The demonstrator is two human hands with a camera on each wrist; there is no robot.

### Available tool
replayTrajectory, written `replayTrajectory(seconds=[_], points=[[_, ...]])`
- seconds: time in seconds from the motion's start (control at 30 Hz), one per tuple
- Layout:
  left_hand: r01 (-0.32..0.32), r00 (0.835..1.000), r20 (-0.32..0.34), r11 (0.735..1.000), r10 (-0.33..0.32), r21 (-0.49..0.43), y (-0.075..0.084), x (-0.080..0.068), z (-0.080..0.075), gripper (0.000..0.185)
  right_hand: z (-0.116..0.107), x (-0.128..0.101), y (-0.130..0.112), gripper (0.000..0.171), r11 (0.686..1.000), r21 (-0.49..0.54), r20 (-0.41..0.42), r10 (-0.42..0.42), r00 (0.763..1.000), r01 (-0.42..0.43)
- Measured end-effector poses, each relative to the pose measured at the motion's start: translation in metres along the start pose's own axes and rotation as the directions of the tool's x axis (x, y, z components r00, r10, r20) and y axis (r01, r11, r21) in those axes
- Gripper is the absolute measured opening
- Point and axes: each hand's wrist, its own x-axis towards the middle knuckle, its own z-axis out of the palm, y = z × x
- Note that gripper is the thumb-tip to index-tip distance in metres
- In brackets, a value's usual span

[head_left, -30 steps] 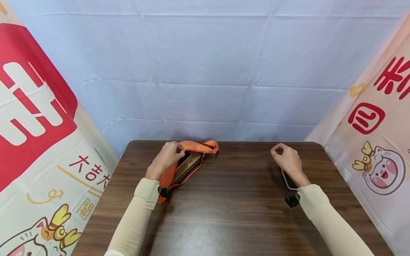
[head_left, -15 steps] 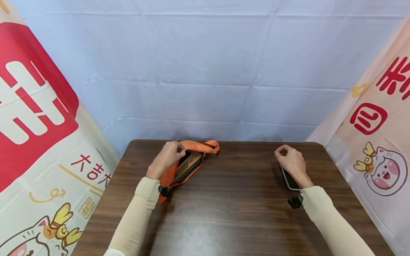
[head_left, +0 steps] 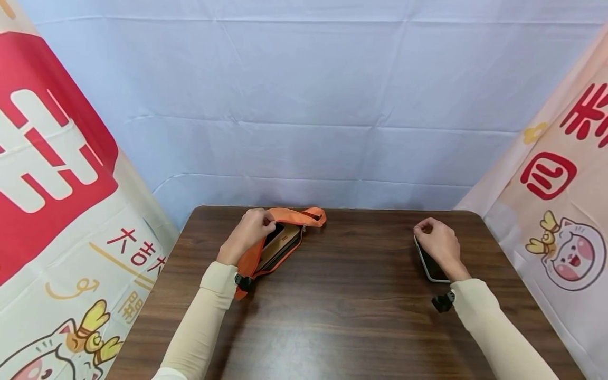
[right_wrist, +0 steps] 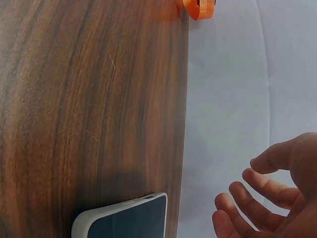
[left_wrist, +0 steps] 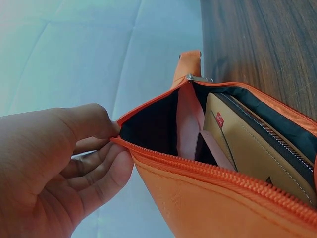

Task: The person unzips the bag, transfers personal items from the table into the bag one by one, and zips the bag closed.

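At centre left of head view, on dark wood desk point(head_left: 342, 295): orange pouch point(head_left: 266, 248), zip open, tan wallet-like item point(left_wrist: 247, 148) inside black lining. Left hand point(head_left: 247, 232) pinches upper zip edge of pouch, thumb and fingers point(left_wrist: 94, 173) clamped on fabric. At right of frame: right hand point(head_left: 439, 244) above phone point(head_left: 429, 262), fingers point(right_wrist: 252, 198) loosely curled, holding nothing, not touching phone. Phone flat on desk, screen up. Behind desk: pale blue cloth backdrop point(head_left: 304, 105); printed banners at both sides.

Matt orange woven cloth pouch point(left_wrist: 208, 198) with metal zip, glossy glass-faced phone point(head_left: 429, 262), smooth wood-grain table point(head_left: 342, 311).
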Motion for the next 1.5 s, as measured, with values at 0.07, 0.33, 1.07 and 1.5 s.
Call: replayTrajectory(seconds=[0.07,0.33,1.07,1.5], points=[[0.000,1.000,0.002,1.000,0.000,0.000,0.000,0.000,0.000,0.015,-0.001,0.000,0.002,0.031,1.000,0.001,0.002,0.004,1.000,-0.004],[-0.003,1.000,0.006,1.000,0.003,0.001,0.001,0.000,0.000,0.015,-0.003,-0.003,0.009,0.032,1.000,0.007,0.010,0.022,1.000,-0.022],[0.012,1.000,0.005,1.000,-0.012,-0.002,-0.001,0.000,0.003,0.015,-0.001,0.004,0.028,0.033,0.993,-0.018,0.016,0.117,0.993,-0.117],[0.008,1.000,-0.003,1.000,-0.008,-0.005,0.000,-0.001,0.004,0.017,-0.001,0.006,0.036,0.036,0.986,-0.037,0.039,0.162,0.986,-0.161]])
